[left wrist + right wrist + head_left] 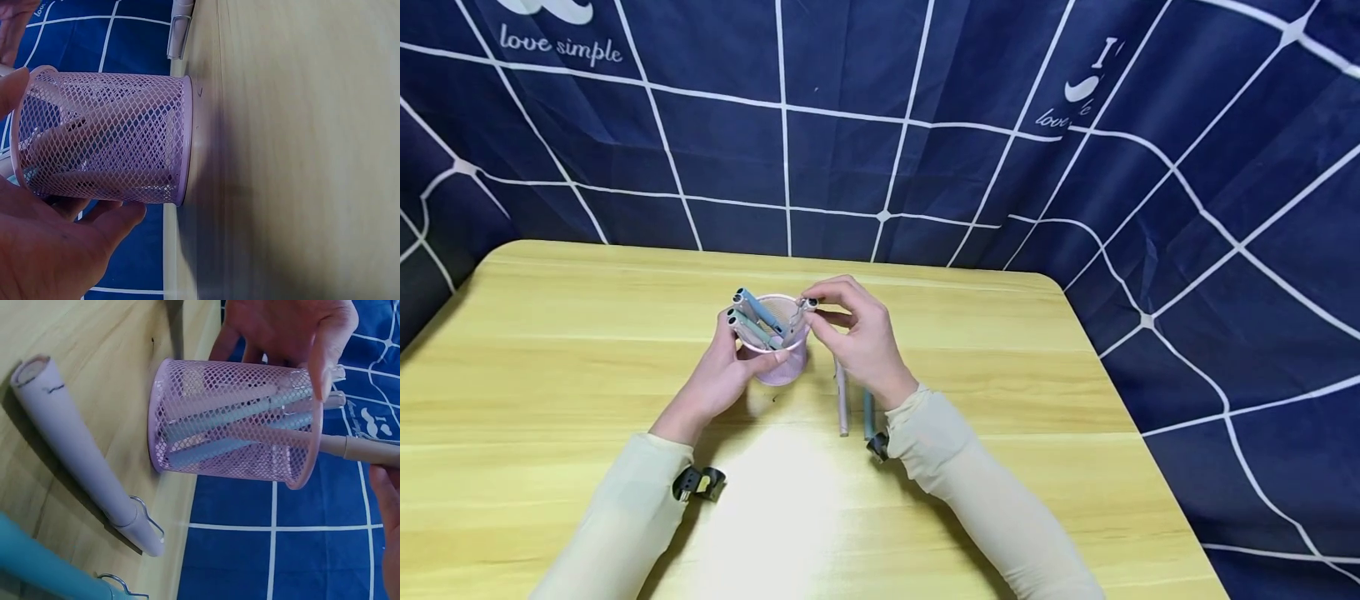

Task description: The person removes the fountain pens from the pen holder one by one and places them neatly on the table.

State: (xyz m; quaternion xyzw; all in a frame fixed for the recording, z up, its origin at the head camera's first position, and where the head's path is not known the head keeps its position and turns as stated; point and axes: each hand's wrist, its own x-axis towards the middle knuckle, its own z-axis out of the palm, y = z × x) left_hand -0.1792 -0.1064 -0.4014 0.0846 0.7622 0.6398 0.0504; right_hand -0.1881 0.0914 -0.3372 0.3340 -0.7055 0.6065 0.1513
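A pink mesh pen cup (782, 372) stands upright on the table, with several pens inside, among them a blue pen (762, 312) and a green pen (755, 332). My left hand (721, 377) grips the cup from its left side, thumb over the rim, as the right wrist view also shows. Above the rim, my right hand (863, 335) pinches the top of a beige pen (369, 451) with a metal clip. The lower part of that pen is inside the cup, seen through the mesh.
On the table, right of the cup, lie a pale lilac pen (842, 404) and a teal pen (868, 414), partly covered by my right wrist in the head view. The wooden table (587, 333) ends at a dark blue gridded curtain (842, 158).
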